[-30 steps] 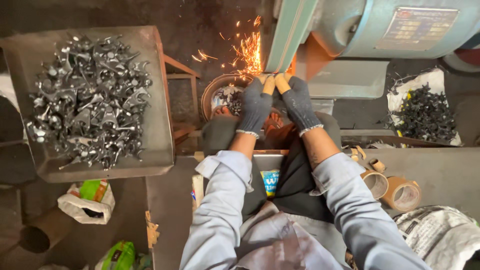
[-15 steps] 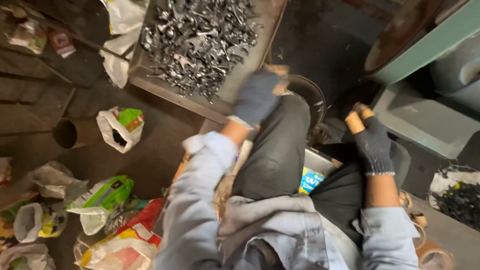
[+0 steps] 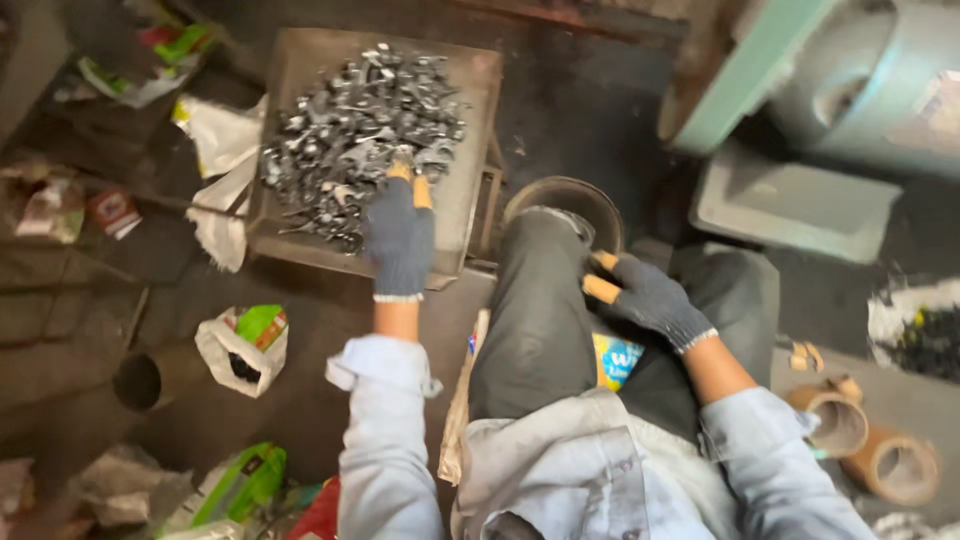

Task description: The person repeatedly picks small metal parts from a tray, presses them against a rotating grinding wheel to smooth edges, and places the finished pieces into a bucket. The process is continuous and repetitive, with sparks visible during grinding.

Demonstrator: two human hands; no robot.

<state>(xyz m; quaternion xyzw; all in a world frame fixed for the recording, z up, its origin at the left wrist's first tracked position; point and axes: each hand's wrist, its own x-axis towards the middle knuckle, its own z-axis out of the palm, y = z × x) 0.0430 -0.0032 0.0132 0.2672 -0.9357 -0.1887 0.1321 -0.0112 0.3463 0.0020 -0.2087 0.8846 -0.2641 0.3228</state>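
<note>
Gloved left hand [image 3: 400, 235] stretches forward, palm down; gloved right hand [image 3: 645, 297] rests on the thigh.

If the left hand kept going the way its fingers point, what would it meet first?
The left hand points up the picture into the heap of small metal parts in the square tray. Its fingertips already seem to reach the heap's near edge, though depth is unclear.

Heap of small grey metal parts [image 3: 350, 140], jumbled, piled toward the left edge of a square metal tray [image 3: 475, 90]
</note>
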